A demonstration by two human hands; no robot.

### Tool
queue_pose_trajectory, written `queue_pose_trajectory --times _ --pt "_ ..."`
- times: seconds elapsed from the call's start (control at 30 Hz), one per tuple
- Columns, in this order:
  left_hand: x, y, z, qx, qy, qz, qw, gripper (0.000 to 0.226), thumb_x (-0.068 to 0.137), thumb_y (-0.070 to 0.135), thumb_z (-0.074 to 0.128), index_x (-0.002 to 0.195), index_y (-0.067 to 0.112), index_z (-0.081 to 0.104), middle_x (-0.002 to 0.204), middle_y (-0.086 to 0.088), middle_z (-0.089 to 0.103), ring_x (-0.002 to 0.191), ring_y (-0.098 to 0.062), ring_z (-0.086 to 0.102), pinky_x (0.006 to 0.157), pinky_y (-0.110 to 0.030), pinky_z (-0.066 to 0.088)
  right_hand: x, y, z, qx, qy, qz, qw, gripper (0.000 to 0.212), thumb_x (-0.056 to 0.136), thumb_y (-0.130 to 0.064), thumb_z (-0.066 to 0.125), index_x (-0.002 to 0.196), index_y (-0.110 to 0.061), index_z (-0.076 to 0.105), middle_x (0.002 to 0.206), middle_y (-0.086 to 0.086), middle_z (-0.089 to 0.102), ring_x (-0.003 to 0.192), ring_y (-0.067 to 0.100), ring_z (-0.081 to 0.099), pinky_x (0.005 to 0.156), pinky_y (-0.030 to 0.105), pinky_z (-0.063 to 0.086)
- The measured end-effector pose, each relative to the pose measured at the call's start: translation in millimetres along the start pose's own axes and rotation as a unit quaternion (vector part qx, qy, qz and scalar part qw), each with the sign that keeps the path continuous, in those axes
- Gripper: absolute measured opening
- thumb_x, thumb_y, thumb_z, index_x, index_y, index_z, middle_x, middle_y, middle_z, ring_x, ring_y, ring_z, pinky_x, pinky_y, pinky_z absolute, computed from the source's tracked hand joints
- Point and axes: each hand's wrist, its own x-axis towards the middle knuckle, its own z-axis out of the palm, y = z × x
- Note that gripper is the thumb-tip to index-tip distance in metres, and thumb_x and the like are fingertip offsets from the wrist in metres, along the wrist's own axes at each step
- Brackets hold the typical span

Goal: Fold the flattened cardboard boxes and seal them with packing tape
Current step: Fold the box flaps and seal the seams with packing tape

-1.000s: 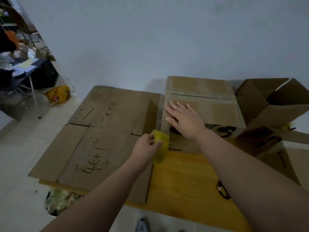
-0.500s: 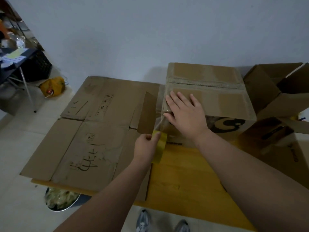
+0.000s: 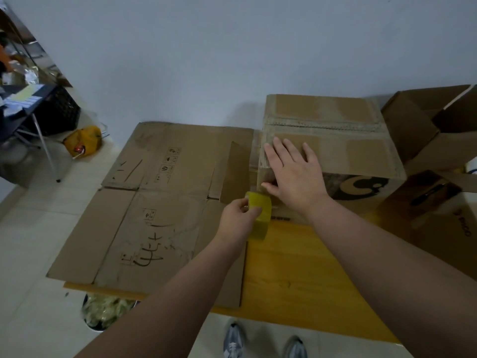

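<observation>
**Tape comes down over the box corner**

Little has shifted in the last second. The right hand (image 3: 291, 177) stays flat on the near left corner of the folded box (image 3: 335, 148), fingers straight and slightly spread, thumb hanging over the front face. The left hand (image 3: 237, 223) has brought the tape roll (image 3: 259, 215) in close under that thumb, with fingers and thumb curled round the roll. A shiny strip seems to run from the roll up the box's left edge. I'd judge this run of tape is nearly laid and will soon need tearing.

The box stands on a wooden table (image 3: 296, 267) against a pale wall. A flattened cardboard box (image 3: 154, 202) lies to its left and an open box (image 3: 426, 130) to its right. A bin (image 3: 108, 308) sits below, and a yellow bag (image 3: 82, 143) lies on the tiled floor.
</observation>
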Motion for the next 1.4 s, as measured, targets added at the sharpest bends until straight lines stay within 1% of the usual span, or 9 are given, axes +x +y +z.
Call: queue_pose_trajectory --times 0.4,0.5,0.6,0.73,0.9,1.03,1.23,1.33,1.4 --pt "-8 3 -5 -0.028 -0.006 -0.011 1.0 0.046 0.094 0.022 0.06 0.137 0.01 0.047 0.127 -0.003 0.056 0.099 -0.012 0.05 0.073 -0.024 0.039 -1 -7 -18 0.115 -0.015 0.051 0.992 0.057 0.104 -0.041 0.03 0.155 -0.026 0.011 0.162 -0.001 0.009 0.15 0.02 0.004 0.121 0.045 -0.001" --pt "-16 4 2 -0.04 0.015 -0.004 0.999 0.044 0.092 0.021 0.062 0.133 0.011 0.05 0.118 -0.001 0.057 0.098 -0.013 0.052 0.072 -0.024 0.041 -23 -5 -22 0.192 0.108 0.03 0.975 0.043 0.102 -0.026 0.042 0.145 -0.02 0.043 0.149 0.006 0.042 0.14 0.026 0.033 0.118 0.045 0.022" --pt "-21 -2 13 -0.053 0.05 -0.008 0.997 0.041 0.091 0.026 0.064 0.128 0.01 0.054 0.116 -0.002 0.06 0.102 -0.016 0.056 0.083 -0.031 0.049 -68 2 -5 0.27 0.186 0.052 0.943 0.027 0.095 -0.014 0.053 0.12 -0.015 0.063 0.115 0.004 0.059 0.108 0.023 0.053 0.092 0.037 0.044" --pt "-27 -17 33 -0.076 0.097 -0.01 0.992 0.041 0.09 0.037 0.063 0.12 0.009 0.058 0.108 -0.004 0.063 0.101 -0.02 0.06 0.091 -0.041 0.051 -129 27 56 0.285 -0.056 0.193 0.937 0.034 0.099 -0.021 0.046 0.132 -0.017 0.053 0.132 0.005 0.046 0.123 0.024 0.043 0.1 0.034 0.041" --pt "-32 -27 51 -0.09 0.127 -0.001 0.988 0.034 0.091 0.037 0.06 0.114 0.012 0.058 0.106 -0.004 0.063 0.102 -0.022 0.061 0.092 -0.045 0.051 -176 73 112 0.229 -0.288 0.359 0.858 0.04 0.103 -0.019 0.036 0.142 -0.007 0.035 0.144 0.016 0.032 0.125 0.032 0.04 0.095 0.04 0.043" --pt "-33 -30 54 -0.084 0.152 0.029 0.984 0.03 0.093 0.035 0.059 0.117 0.022 0.049 0.111 0.005 0.058 0.108 -0.016 0.057 0.091 -0.033 0.048 -195 81 135 0.165 -0.336 0.312 0.873 0.036 0.102 -0.013 0.041 0.138 -0.013 0.039 0.13 0.013 0.043 0.108 0.026 0.049 0.081 0.035 0.049" --pt "-35 -34 57 -0.072 0.151 0.054 0.984 0.048 0.097 0.032 0.053 0.142 0.025 0.037 0.133 0.004 0.05 0.119 -0.015 0.05 0.1 -0.036 0.044 -201 66 135 0.078 -0.346 0.167 0.92 0.044 0.099 -0.029 0.05 0.139 -0.019 0.034 0.131 0.014 0.043 0.12 0.031 0.044 0.096 0.037 0.039" --pt "-34 -29 53 -0.06 0.131 0.051 0.988 0.051 0.099 0.03 0.05 0.147 0.028 0.031 0.141 0.002 0.045 0.124 -0.018 0.047 0.098 -0.035 0.044 -193 66 134 0.14 -0.358 0.132 0.914 0.042 0.099 -0.024 0.054 0.137 -0.016 0.037 0.112 0.007 0.056 0.105 0.027 0.053 0.089 0.036 0.036" --pt "-30 -25 47 -0.038 0.096 0.047 0.994 0.053 0.1 0.027 0.047 0.149 0.03 0.027 0.145 0.003 0.04 0.126 -0.018 0.044 0.091 -0.031 0.043 -189 68 132 0.233 -0.348 0.117 0.901 0.052 0.098 -0.022 0.056 0.143 -0.017 0.03 0.131 0.007 0.052 0.117 0.029 0.05 0.101 0.042 0.029"
